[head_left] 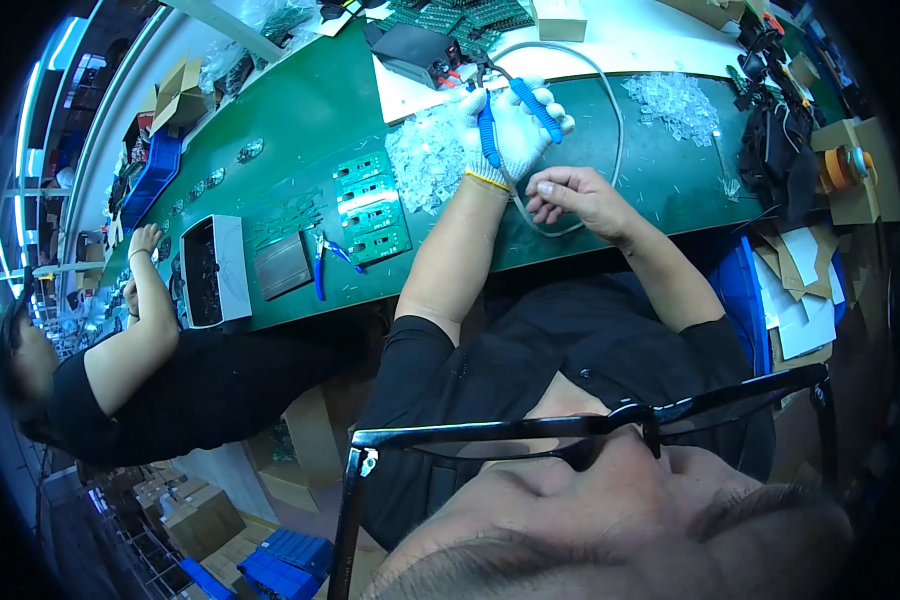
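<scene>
My left hand (515, 135), in a white knitted glove with a yellow cuff edge, is closed around a plier-like tool with two blue ribbed handles (486, 130). The handles stand apart, and the tool's head points toward a black box (410, 52). A grey cable (618, 110) loops from near the tool around to the right and passes below my hands. Bare and curled, my right hand (578, 200) is just right of the left wrist, thumb against the fingers. Anything in that pinch is too small to make out. Clear plastic pieces (428, 158) lie heaped beside the glove.
Green circuit boards (372, 208) and blue-handled pliers (332, 255) lie left on the green table (300, 120). Another clear heap (675, 105) is at the right. A co-worker (140, 370) works at the left by a white bin (232, 270). A blue crate (740, 300) stands right.
</scene>
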Available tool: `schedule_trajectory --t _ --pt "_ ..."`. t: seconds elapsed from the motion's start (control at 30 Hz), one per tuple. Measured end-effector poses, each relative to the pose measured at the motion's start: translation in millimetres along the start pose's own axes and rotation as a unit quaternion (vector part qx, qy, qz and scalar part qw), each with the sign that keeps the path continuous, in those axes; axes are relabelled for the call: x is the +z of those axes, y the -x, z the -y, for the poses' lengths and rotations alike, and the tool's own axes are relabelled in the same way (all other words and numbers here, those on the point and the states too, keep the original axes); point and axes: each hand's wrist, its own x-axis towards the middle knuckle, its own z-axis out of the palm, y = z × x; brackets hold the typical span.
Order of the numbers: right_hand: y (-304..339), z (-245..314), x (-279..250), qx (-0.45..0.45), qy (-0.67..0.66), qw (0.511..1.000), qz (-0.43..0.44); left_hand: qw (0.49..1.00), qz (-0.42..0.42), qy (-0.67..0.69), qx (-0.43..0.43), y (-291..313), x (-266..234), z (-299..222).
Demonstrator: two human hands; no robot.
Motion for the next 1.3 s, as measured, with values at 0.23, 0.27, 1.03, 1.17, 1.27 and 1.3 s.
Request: schedule_trajectory --t 0.23,0.27,1.03,1.17,1.27,1.3 --pt "-1 11 -9 0.034 -0.003 0.992 0.123 1.000 0.012 -0.006 -0.023 8 11 5" --pt "-2 13 -17 0.033 0.003 0.991 0.129 0.999 0.031 0.006 -0.035 8 12 5" --pt "-239 12 8 -0.211 0.582 0.734 -0.277 0.925 0.213 -0.082 -0.303 22 28 17" --pt "-249 12 12 -0.121 0.528 0.777 -0.321 0.929 0.195 -0.065 -0.307 23 21 18" --pt "-253 6 20 -0.131 0.530 0.773 -0.322 0.928 0.195 -0.056 -0.311 24 18 20" --pt "-255 5 21 -0.131 0.530 0.774 -0.321 0.929 0.198 -0.067 -0.304 25 18 19"
